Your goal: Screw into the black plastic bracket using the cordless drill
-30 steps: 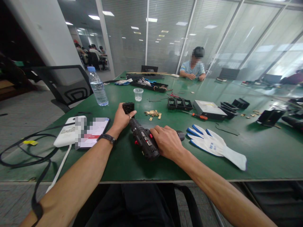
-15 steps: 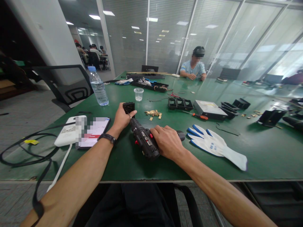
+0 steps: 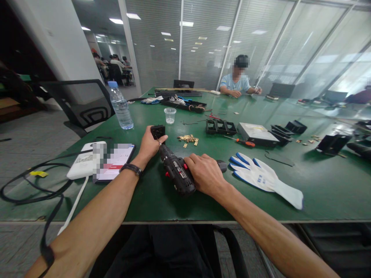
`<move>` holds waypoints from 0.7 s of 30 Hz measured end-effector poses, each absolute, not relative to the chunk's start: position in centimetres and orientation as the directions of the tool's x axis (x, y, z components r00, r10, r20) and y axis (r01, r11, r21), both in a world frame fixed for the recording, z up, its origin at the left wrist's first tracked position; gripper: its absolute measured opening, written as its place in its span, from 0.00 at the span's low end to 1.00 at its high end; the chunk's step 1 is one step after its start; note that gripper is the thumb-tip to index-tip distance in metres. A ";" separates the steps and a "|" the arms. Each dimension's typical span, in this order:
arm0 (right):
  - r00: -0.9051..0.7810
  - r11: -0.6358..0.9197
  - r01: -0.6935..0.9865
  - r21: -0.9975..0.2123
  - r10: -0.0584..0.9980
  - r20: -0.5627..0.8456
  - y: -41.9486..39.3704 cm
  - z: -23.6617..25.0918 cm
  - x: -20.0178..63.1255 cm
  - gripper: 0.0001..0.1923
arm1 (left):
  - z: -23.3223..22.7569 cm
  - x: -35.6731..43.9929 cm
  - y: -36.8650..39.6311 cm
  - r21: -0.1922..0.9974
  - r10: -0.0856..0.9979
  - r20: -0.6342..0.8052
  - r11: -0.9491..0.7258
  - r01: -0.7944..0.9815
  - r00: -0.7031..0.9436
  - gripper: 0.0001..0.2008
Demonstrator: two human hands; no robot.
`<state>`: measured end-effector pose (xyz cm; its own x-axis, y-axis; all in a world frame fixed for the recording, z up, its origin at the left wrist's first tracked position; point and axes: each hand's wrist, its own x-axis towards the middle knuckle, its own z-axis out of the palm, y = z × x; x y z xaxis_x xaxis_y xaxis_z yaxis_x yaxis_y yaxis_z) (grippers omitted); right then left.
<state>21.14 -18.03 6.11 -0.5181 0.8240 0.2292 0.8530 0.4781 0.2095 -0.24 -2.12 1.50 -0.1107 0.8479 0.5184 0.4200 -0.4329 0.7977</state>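
Observation:
My right hand (image 3: 206,172) is wrapped round the handle of a black cordless drill (image 3: 177,170), which lies on its side low over the green table (image 3: 162,210). The drill's chuck points up and left toward a small black plastic part (image 3: 158,131). My left hand (image 3: 150,144) grips that part, thumb near the drill's tip; whether the bit touches the part I cannot tell. Just right of the part lies a small pile of brass-coloured metal pieces (image 3: 189,139). A white glove with blue fingertips (image 3: 261,175) lies flat to the right of my right hand.
A water bottle (image 3: 121,108) and a clear plastic cup (image 3: 170,116) stand beyond my left hand. A phone (image 3: 117,162) and a white power bank (image 3: 84,162) lie left. A black frame (image 3: 220,127), screwdriver (image 3: 246,143) and grey box (image 3: 256,134) sit right. A person (image 3: 237,79) sits opposite.
My hands, the drill and the black part look the same. The person across the table has moved one hand outward to the right.

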 end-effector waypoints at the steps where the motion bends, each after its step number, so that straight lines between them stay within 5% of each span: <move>1: -0.518 0.479 0.853 0.208 0.825 0.227 -18.0 6.1 21.1 0.14 | 1.5 -0.2 -2.1 0.798 0.848 0.518 -0.434 0.418 -0.109 0.26; 21: -0.537 0.492 0.843 0.220 0.798 0.272 -17.9 5.8 21.3 0.15 | 1.5 -0.3 -2.1 0.787 0.845 0.524 -0.434 0.439 -0.104 0.27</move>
<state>21.34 -17.94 5.84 -0.5371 0.7983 0.2725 0.8425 0.4919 0.2196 -0.26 -2.14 1.51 -0.1037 0.8453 0.5241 0.4391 -0.4339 0.7867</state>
